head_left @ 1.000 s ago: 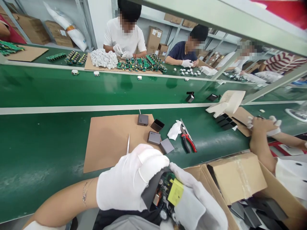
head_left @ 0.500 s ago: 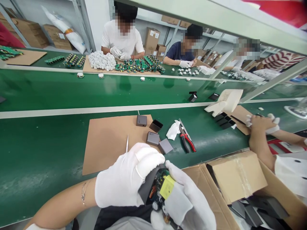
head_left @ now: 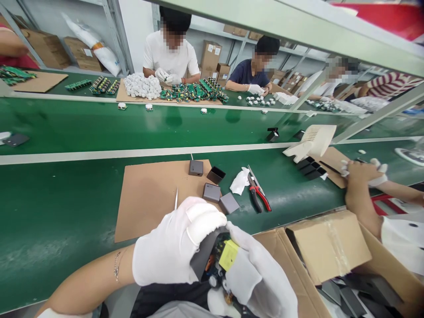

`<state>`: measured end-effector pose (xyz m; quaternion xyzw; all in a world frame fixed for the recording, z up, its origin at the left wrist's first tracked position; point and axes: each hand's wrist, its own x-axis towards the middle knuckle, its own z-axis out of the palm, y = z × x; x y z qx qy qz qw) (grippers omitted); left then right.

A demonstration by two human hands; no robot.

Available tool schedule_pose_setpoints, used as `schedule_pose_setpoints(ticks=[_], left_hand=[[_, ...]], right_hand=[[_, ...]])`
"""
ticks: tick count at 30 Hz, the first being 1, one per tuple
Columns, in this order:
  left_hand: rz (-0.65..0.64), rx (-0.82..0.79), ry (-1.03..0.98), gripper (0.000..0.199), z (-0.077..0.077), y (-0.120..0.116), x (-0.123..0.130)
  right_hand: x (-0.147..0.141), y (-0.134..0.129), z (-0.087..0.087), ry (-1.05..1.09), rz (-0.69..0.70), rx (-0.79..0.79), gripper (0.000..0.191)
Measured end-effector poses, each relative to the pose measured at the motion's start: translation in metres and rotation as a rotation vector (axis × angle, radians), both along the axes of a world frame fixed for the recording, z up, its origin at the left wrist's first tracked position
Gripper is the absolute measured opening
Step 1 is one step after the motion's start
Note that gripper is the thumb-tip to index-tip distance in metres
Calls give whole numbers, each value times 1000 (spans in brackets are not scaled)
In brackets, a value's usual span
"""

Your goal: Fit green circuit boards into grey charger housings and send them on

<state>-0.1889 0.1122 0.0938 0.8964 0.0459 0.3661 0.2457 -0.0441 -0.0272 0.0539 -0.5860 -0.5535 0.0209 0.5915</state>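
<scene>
My left hand point(head_left: 179, 240), in a white glove, is wrapped round a dark grey plastic case point(head_left: 202, 256). My right hand point(head_left: 265, 269), gloved too, grips a circuit board point(head_left: 215, 265) that sits partly inside the case's opening. A yellow block point(head_left: 229, 255), likely a transformer, and a pale grey sheet point(head_left: 243, 276) show on the board. My right fingertips are mostly hidden behind it. Beyond my hands, a cardboard sheet point(head_left: 145, 198) bears grey cases point(head_left: 211, 192) and a thin white pointed tool point(head_left: 176, 198).
Red-handled pliers point(head_left: 256, 194) and crumpled white paper point(head_left: 240, 181) lie to the right. A carton point(head_left: 326, 247) with dark case parts stands at lower right, near a co-worker's arms point(head_left: 361, 181). Across the belt point(head_left: 149, 128), several people handle circuit boards point(head_left: 195, 92).
Small boards and dark parts on the belt have shifted right, and a dark part with a white piece has appeared at far left. My hands have barely moved on the case and board.
</scene>
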Motion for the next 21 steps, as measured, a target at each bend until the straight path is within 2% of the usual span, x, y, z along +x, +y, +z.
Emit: schedule_pose_setpoints(ticks=[4, 7, 11, 18, 21], left_hand=[[-7, 8, -36, 59, 1, 0, 1], [2, 21, -57, 54, 2, 0, 2], [4, 33, -68, 52, 3, 0, 3], [10, 22, -77, 51, 3, 2, 5], [7, 20, -70, 51, 1, 3, 5]], right_hand=[[1, 0, 12, -20, 12, -49, 51], [4, 1, 19, -25, 25, -37, 44], [9, 5, 28, -48, 52, -165, 35], [5, 18, 26, -52, 50, -25, 28], [3, 19, 23, -56, 55, -9, 35]])
